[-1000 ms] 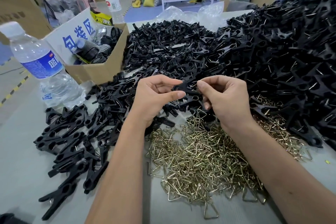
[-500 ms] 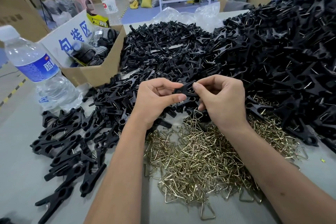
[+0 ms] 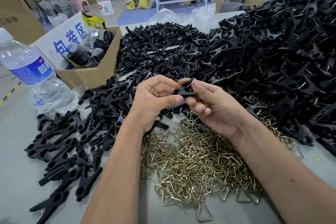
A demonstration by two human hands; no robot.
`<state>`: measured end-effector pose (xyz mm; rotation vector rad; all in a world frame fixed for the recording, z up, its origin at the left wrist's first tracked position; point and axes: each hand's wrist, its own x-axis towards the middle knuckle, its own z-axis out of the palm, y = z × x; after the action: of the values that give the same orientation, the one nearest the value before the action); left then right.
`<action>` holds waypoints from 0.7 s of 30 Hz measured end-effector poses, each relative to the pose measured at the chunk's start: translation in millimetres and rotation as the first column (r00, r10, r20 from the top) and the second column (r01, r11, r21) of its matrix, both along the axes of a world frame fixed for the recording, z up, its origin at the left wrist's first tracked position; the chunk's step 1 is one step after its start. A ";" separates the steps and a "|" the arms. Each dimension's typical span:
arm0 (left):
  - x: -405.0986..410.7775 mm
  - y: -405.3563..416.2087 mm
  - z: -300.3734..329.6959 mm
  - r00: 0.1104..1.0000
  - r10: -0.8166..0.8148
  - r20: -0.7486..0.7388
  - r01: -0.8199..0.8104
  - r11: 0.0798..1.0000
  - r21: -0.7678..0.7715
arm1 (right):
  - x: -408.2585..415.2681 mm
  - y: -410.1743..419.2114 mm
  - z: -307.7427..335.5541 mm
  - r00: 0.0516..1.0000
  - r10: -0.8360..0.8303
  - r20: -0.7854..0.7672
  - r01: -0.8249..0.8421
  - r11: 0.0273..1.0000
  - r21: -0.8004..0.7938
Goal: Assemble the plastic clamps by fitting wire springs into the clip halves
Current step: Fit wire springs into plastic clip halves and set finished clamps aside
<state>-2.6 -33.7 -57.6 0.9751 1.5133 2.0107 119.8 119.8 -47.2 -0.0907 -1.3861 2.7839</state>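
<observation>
Black clamp [image 3: 184, 90] pinched between both hands, left hand [image 3: 154, 100], right hand [image 3: 214, 107], over grey table [image 3: 14, 151] (warehouse shelving behind).

Black clip [image 3: 184, 91] between both hands' fingertips [image 3: 179, 99].

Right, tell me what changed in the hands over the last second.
Little changed. The clamp now shows more openly between the hands, with a bit of wire visible at its top; the right hand has turned palm-up, its thumb on the clamp. The left hand pinches it as before. Nothing was picked up or dropped. The spring pile, the black heaps and the bottle stayed put.
</observation>
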 end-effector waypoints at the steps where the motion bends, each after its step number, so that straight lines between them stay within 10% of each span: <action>1: -0.4 -0.2 0.1 1.000 0.004 -0.015 -0.005 1.000 -0.010 | -0.5 0.6 -0.9 1.000 -0.008 0.007 0.008 0.999 -0.045; 21: -0.4 -2.5 1.1 0.982 0.043 -0.184 -0.056 0.996 -0.070 | -0.8 14.9 -7.2 0.958 0.287 0.025 -0.227 0.805 -0.548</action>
<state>-3.1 -36.2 -56.5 1.1275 1.7119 1.9267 118.9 134.7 -54.3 -0.0667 -0.6060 3.3655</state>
